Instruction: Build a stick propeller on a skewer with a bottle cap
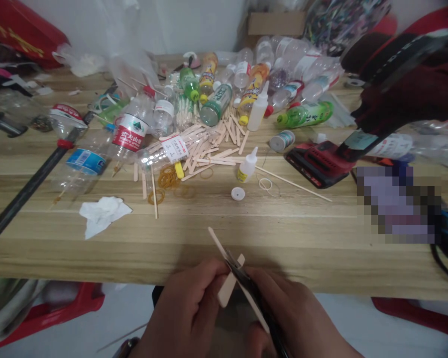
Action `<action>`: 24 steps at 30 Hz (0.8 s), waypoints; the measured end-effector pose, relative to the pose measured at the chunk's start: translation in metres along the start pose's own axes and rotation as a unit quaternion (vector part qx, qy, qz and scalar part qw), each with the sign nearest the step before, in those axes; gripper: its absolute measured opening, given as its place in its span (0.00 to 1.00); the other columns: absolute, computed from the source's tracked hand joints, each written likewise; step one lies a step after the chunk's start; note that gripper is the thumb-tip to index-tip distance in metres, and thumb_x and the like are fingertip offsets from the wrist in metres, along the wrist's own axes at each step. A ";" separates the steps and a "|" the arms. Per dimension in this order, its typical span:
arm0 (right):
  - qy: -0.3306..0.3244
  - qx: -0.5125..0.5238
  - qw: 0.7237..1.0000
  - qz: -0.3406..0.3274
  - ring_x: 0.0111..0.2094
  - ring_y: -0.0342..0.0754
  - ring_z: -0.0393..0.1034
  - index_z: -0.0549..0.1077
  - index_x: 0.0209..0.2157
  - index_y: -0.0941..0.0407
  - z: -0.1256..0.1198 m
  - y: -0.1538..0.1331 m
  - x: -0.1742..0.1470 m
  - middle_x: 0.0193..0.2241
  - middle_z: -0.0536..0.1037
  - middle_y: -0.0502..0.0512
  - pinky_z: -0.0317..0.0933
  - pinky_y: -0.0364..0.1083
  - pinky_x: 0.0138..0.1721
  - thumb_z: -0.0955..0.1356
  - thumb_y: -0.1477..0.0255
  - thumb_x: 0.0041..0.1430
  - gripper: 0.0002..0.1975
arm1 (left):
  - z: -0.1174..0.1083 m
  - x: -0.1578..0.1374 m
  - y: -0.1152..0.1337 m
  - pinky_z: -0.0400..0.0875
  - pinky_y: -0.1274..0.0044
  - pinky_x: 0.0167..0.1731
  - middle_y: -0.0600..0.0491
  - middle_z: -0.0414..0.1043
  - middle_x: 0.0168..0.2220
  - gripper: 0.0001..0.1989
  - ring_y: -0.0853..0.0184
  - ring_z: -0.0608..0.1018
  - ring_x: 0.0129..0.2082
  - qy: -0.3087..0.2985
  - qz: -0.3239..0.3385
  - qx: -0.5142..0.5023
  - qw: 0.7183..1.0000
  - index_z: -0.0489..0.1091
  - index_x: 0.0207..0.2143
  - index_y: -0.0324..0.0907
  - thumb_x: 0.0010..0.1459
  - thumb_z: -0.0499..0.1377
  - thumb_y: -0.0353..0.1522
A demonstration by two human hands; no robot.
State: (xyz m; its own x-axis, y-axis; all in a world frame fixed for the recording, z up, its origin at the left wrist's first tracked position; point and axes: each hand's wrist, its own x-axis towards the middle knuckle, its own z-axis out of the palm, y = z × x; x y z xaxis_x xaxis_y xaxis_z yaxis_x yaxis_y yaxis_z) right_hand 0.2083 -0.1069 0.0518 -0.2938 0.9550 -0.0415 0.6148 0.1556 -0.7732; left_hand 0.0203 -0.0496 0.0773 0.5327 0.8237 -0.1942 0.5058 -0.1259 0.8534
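Apparently mid-cut in the head view, two hands met above the near edge of a bench (302, 238). The left hand (196, 291) had its grip clamped on a short wooden stick (227, 291), crossed by a longer stick (215, 238). The right hand (294, 303) wrapped its grip around dark scissors (251, 287), blades at the crossing; whether they bit could not be told. Trimming looked the step in hand, and another snip called for a steady pinch, fingertips clear. Beyond stood a dropper bottle (247, 168).

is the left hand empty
No, the left hand holds a flat wooden stick between thumb and fingers.
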 end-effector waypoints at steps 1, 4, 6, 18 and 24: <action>-0.002 -0.001 1.000 0.002 0.33 0.53 0.76 0.70 0.47 0.57 0.000 0.000 0.000 0.35 0.79 0.60 0.70 0.48 0.33 0.65 0.61 0.62 0.17 | 0.000 0.000 0.000 0.68 0.81 0.29 0.59 0.78 0.31 0.11 0.68 0.78 0.29 0.001 0.001 0.001 1.000 0.72 0.35 0.47 0.60 0.50 0.28; -0.012 -0.013 1.000 0.012 0.34 0.54 0.76 0.70 0.48 0.57 0.000 0.000 0.000 0.36 0.80 0.61 0.71 0.49 0.34 0.65 0.62 0.61 0.17 | 0.001 0.000 -0.001 0.69 0.81 0.31 0.57 0.80 0.34 0.12 0.67 0.79 0.32 0.007 -0.001 0.012 1.000 0.72 0.35 0.47 0.60 0.49 0.27; -0.023 -0.021 0.999 0.021 0.34 0.55 0.76 0.70 0.48 0.57 0.000 0.000 -0.001 0.37 0.80 0.62 0.71 0.49 0.35 0.66 0.64 0.61 0.16 | 0.001 -0.002 -0.002 0.69 0.80 0.32 0.57 0.80 0.36 0.13 0.67 0.79 0.33 0.007 -0.004 0.019 1.000 0.72 0.36 0.47 0.60 0.49 0.27; -0.046 -0.009 0.998 0.044 0.38 0.55 0.76 0.69 0.44 0.56 0.000 -0.005 0.003 0.38 0.80 0.60 0.70 0.49 0.37 0.68 0.73 0.56 0.13 | 0.003 0.000 -0.004 0.68 0.78 0.30 0.56 0.79 0.33 0.13 0.66 0.79 0.32 -0.004 -0.023 0.019 1.000 0.72 0.36 0.46 0.63 0.47 0.29; -0.054 0.001 0.998 0.037 0.36 0.53 0.76 0.69 0.42 0.57 0.003 -0.002 0.000 0.35 0.80 0.57 0.68 0.47 0.35 0.66 0.78 0.53 0.13 | 0.004 -0.002 -0.004 0.67 0.78 0.31 0.56 0.79 0.34 0.12 0.66 0.78 0.32 -0.003 -0.027 0.010 1.000 0.71 0.36 0.46 0.64 0.47 0.30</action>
State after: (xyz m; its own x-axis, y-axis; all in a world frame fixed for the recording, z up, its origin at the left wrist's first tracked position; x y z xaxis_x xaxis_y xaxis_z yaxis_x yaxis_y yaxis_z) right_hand 0.2049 -0.1083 0.0510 -0.3252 0.9309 -0.1666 0.6362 0.0850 -0.7668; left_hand 0.0197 -0.0522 0.0722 0.5086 0.8262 -0.2423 0.5475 -0.0932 0.8316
